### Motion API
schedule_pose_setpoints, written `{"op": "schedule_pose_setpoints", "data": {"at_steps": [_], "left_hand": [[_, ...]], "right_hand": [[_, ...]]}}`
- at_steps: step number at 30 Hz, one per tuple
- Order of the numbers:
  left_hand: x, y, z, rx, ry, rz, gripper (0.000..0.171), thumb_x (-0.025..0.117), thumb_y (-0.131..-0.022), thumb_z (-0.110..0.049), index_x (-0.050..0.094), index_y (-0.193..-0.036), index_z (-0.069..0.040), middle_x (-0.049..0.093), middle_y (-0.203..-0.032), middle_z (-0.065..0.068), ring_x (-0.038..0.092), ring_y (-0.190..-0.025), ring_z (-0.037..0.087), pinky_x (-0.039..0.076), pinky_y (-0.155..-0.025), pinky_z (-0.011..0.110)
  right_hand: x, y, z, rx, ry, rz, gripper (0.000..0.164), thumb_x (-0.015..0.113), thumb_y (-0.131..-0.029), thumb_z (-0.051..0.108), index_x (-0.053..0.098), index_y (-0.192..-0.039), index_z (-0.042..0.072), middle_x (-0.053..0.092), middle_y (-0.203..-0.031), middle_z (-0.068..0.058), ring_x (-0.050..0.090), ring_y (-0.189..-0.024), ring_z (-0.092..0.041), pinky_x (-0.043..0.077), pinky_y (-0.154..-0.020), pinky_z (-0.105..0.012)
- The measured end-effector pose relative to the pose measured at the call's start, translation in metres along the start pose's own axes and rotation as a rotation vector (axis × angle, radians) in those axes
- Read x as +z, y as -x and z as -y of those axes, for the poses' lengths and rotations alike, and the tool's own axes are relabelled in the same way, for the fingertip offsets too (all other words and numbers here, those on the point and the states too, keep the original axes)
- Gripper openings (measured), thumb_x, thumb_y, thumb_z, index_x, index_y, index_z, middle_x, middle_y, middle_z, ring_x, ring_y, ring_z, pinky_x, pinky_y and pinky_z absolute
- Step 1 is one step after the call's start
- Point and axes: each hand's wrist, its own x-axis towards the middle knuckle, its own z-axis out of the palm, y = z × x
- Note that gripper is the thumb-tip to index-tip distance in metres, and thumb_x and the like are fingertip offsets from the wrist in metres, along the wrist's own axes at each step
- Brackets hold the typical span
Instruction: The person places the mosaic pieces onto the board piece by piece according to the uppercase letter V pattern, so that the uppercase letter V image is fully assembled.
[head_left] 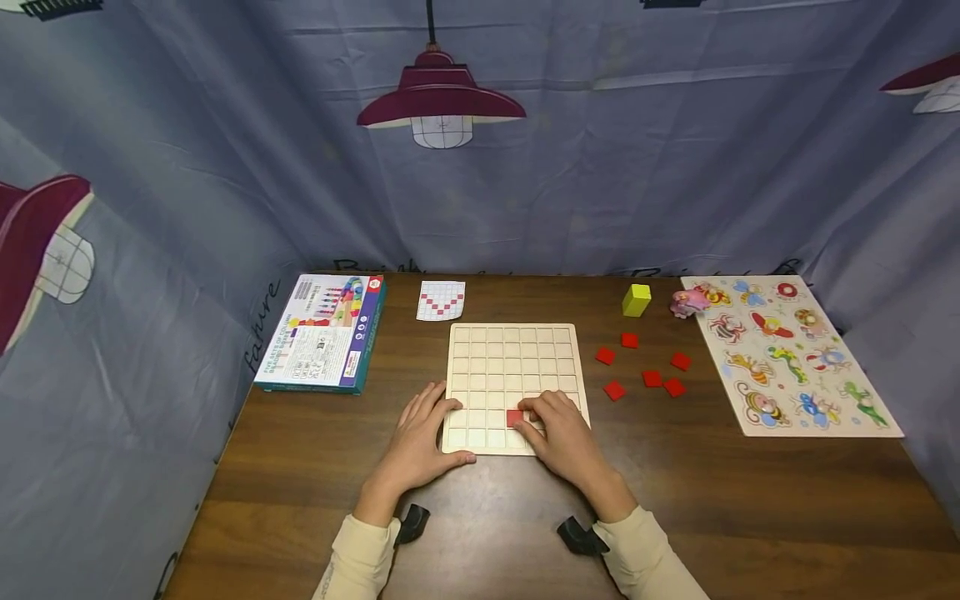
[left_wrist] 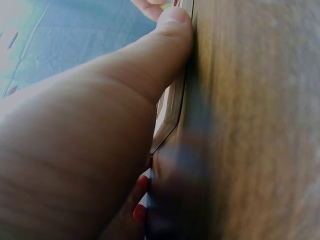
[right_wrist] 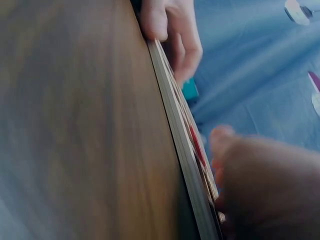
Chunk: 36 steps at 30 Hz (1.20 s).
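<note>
A pale wooden grid board [head_left: 487,367] with rows of square recesses lies on the table. My left hand [head_left: 420,437] rests at its lower left corner, fingers along the left side and thumb by the front edge. The left thumb [left_wrist: 172,30] fills much of the left wrist view. My right hand [head_left: 562,433] is over the board's lower right part, thumb and index finger pinching a red square tile [head_left: 514,418] at its right side. In the right wrist view the red tile [right_wrist: 197,145] sits slanted at the board's surface, close to the right fingertips.
Several loose red tiles [head_left: 652,379] lie right of the board. Behind them stand a yellow-green block [head_left: 636,300] and a pink toy figure [head_left: 684,303]. An insect picture board [head_left: 806,358] lies far right. A pattern card [head_left: 441,300] and a boxed game [head_left: 322,333] lie back left.
</note>
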Motion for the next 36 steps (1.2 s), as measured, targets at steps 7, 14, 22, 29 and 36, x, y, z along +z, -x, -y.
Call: {"op": "schedule_pose_setpoints", "data": {"at_steps": [7,14,22,29,36], "left_hand": [[-0.001,0.0,-0.001,-0.004,0.011,0.005,0.076,0.086,-0.074,-0.055,0.056,-0.134,-0.019,0.035,-0.164,0.015,0.024,-0.156,0.036,0.021,-0.125,0.06],[-0.002,-0.002,-0.001,0.004,-0.01,0.007,0.078,0.085,-0.074,-0.057,0.055,-0.135,-0.018,0.035,-0.164,0.016,0.025,-0.156,0.036,0.021,-0.125,0.059],[-0.002,0.0,-0.001,0.0,-0.001,0.018,0.078,0.085,-0.075,-0.057,0.055,-0.136,-0.018,0.034,-0.164,0.015,0.024,-0.156,0.036,0.02,-0.126,0.059],[-0.001,-0.001,0.0,0.002,-0.005,0.015,0.079,0.085,-0.075,-0.056,0.054,-0.137,-0.018,0.035,-0.164,0.015,0.024,-0.156,0.035,0.02,-0.126,0.059],[0.0,0.0,0.0,-0.003,-0.004,0.018,0.078,0.085,-0.075,-0.056,0.055,-0.136,-0.018,0.034,-0.164,0.015,0.024,-0.156,0.036,0.02,-0.126,0.059]], "right_hand": [[-0.029,0.006,-0.04,0.175,-0.034,-0.078,0.026,0.081,-0.088,0.017,0.072,-0.109,0.005,0.062,-0.084,-0.002,0.055,-0.083,-0.017,0.046,-0.073,-0.037],[-0.062,0.024,-0.084,0.32,0.032,-0.161,0.031,0.083,-0.085,0.015,0.071,-0.111,0.002,0.061,-0.087,-0.008,0.055,-0.082,-0.021,0.04,-0.074,-0.036],[-0.066,0.032,-0.096,0.393,0.072,-0.102,0.032,0.083,-0.086,0.018,0.07,-0.109,0.001,0.061,-0.088,-0.009,0.055,-0.081,-0.022,0.043,-0.072,-0.038],[-0.071,0.033,-0.097,0.38,0.046,-0.058,0.029,0.07,-0.089,0.006,0.069,-0.117,0.001,0.063,-0.095,-0.012,0.059,-0.087,-0.028,0.046,-0.078,-0.044],[-0.073,0.032,-0.095,0.374,0.07,-0.021,0.027,0.073,-0.091,0.008,0.069,-0.116,-0.002,0.063,-0.093,-0.013,0.06,-0.085,-0.028,0.048,-0.078,-0.047]]}}
